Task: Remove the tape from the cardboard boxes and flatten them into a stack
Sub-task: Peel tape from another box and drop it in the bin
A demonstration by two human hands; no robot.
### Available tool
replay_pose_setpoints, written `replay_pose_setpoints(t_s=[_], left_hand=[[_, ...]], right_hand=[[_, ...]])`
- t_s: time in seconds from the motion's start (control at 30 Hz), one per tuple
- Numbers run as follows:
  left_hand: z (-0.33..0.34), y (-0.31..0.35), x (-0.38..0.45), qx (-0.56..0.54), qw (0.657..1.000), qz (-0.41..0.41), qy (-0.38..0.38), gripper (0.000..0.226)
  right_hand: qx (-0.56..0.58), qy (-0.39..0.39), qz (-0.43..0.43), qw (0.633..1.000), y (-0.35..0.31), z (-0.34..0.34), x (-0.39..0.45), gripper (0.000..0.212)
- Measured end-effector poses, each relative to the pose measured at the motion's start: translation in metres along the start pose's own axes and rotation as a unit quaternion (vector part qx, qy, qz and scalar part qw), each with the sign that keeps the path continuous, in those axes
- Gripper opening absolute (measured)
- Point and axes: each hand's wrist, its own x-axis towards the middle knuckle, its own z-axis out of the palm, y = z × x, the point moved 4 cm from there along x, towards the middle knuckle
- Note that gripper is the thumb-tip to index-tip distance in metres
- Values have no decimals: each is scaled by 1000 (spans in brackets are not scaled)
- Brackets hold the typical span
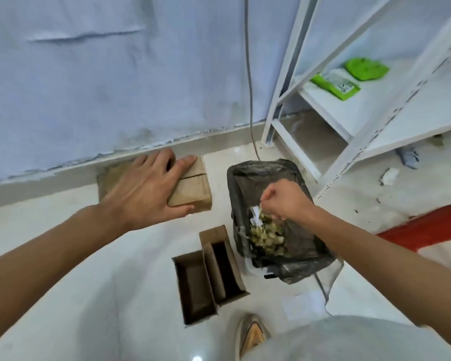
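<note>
You are pressing your open left hand (151,188) flat on the flattened boxes (190,188) by the floor's wall edge, while your clenched right hand (284,201) is pinching tape scraps (255,216) over the bin (248,175); two open boxes (208,272), mid-floor, look still undone

We have bare floor (63,295) on the near left, wide enough for a hand to pass. Far left, the flat box (193,188) lies just beside the wall (89,87). Two open boxes (208,277) stand close to the lined bin (284,259), leaving only a narrow gap. The shelf frame (336,126) blocks the right.
</note>
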Motion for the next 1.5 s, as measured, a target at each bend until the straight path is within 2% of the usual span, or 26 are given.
replay_pose_setpoints(t_s=[0.1,0.2,0.3,0.4,0.47,0.57,0.67,0.7,0.77,0.8,0.87,0.93,1.0,1.07,1.13,1.27,1.43,1.5], left_hand=[[-53,-3,-25,35,999,11,13,98],[-100,-14,-54,43,998,-18,47,97],[-133,-28,-88,27,993,-90,76,96],[-150,-42,-111,-21,979,-178,93,94],[-155,-46,-124,-83,963,-238,92,94],[-155,-51,-132,-194,926,-310,89,89],[-158,-63,-142,-385,840,-360,125,69],[-158,-65,-142,-408,826,-365,136,61],[-156,-72,-144,-400,819,-382,149,49],[-154,-76,-145,-400,812,-396,154,41],[-148,-86,-146,-450,770,-417,175,23],[-142,-94,-147,-485,739,-423,198,31],[-141,-97,-144,-471,743,-427,210,36],[-137,-100,-142,-455,747,-435,214,35],[-134,-108,-139,-451,741,-446,222,35],[-129,-127,-134,-483,697,-470,246,38],[-123,-134,-131,-539,651,-476,242,28],[-127,-134,-128,-557,641,-470,243,25]], right_hand=[[0,-11,-17,1000,-58,-37,-30,20],[24,-28,-38,999,-113,-67,-63,28],[95,-86,-48,991,-165,-71,-101,38],[212,-201,-67,954,-217,-51,-136,50],[268,-220,-90,934,-247,-32,-153,46],[330,-164,-86,926,-278,-12,-164,33],[403,-113,-90,904,-302,1,-170,26],[424,-100,-89,896,-306,2,-170,25],[436,-79,-85,892,-312,5,-166,25],[424,-74,-88,898,-312,7,-161,30],[361,-65,-116,923,-315,10,-150,56],[275,-50,-156,947,-320,14,-142,83],[213,-29,-194,957,-328,20,-130,91],[191,-3,-204,960,-333,23,-119,84],[214,-9,-207,955,-335,19,-110,77],[287,-106,-197,931,-336,-1,-99,67],[321,-143,-205,913,-323,-19,-93,35],[314,-150,-213,913,-317,-21,-90,35]])
